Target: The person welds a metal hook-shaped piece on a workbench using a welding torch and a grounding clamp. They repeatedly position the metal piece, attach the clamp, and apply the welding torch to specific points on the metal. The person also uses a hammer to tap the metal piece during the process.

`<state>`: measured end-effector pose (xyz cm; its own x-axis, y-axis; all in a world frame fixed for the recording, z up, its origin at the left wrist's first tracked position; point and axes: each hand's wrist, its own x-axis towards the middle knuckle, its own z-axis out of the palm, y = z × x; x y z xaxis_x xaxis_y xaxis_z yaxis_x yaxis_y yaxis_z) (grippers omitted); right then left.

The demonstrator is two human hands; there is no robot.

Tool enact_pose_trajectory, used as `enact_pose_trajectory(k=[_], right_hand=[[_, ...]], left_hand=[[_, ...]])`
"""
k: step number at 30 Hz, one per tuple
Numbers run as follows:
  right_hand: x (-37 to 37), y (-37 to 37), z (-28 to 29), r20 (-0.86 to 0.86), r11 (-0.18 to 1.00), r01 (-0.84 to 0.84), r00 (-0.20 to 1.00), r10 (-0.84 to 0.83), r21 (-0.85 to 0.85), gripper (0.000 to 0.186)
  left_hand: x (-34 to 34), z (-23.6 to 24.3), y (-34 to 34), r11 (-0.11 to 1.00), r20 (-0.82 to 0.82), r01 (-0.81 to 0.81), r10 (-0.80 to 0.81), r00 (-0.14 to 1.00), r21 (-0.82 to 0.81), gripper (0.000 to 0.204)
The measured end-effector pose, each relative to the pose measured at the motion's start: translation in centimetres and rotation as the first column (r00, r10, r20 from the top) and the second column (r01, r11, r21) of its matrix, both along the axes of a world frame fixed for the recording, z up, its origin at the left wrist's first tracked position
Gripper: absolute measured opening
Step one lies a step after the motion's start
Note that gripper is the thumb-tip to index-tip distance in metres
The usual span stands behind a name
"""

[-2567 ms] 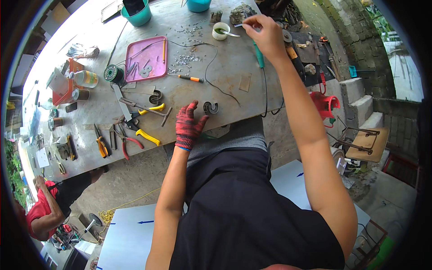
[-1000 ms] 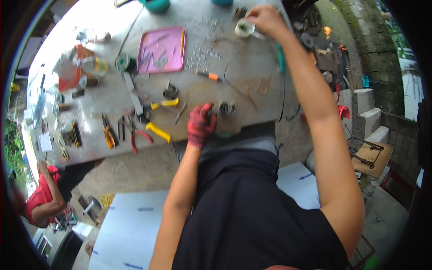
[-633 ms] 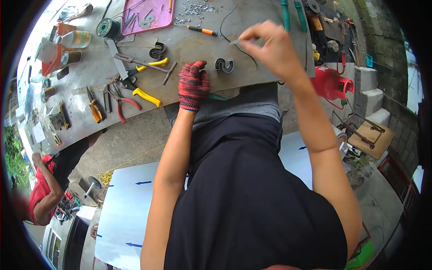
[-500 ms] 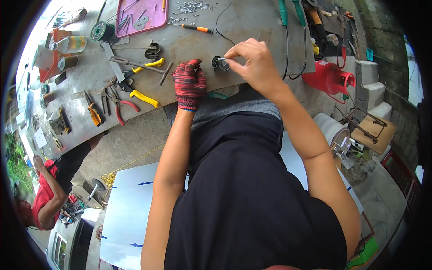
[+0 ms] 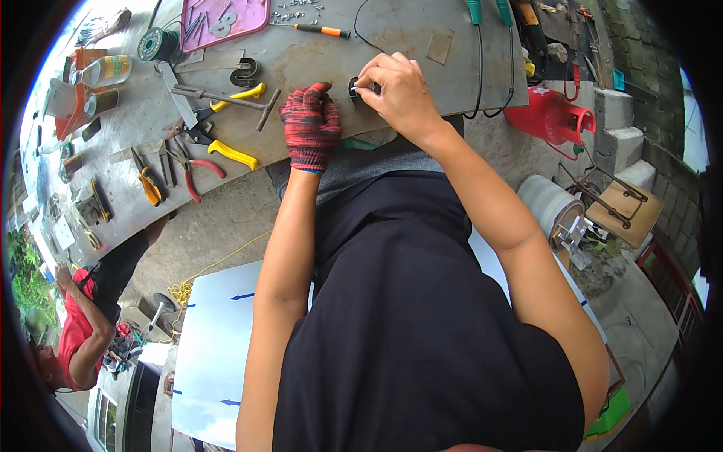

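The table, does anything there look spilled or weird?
Yes, maybe: small silvery bits lie scattered beside the pink tray instead of inside it, so they look spilled. The left hand wears a glove but the right hand is bare.

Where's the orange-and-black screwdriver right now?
In the head view, the screwdriver lies on the table near the top edge, right of the pink tray and beyond the gloved left hand.

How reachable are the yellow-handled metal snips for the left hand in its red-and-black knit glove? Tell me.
Probably yes: the left hand is close to the lower handle of the snips, with only bare grey tabletop between.
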<state>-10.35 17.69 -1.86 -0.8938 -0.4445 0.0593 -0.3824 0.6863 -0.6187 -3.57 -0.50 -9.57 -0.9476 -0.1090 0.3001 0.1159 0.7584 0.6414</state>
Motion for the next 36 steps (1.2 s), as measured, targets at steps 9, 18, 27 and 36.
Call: enact_pose_trajectory(k=[9,18,27,36], right_hand=[[-0.4,-0.3,-1.2,0.003,1.000,-0.005,1.000,0.005,0.016,0.007],[-0.5,-0.5,-1.2,-0.083,0.990,-0.126,0.988,0.132,0.067,0.008],[-1.2,-0.8,-2.1,-0.127,0.977,-0.207,0.969,0.211,0.042,0.010],[-1.2,-0.3,-2.4,-0.124,0.972,-0.236,0.964,0.235,0.004,0.014]], left_hand=[[0.0,0.3,0.0,1.000,0.035,0.011,-0.011,0.999,-0.005,0.027],[0.0,0.0,-0.2,1.000,0.078,0.008,-0.010,0.997,0.030,0.025],[-2.2,3.5,-1.0,0.924,0.543,-0.144,-0.078,0.836,0.355,0.033],[-4.0,5.7,-1.8,0.906,0.724,-0.084,-0.273,0.634,0.415,0.048]])
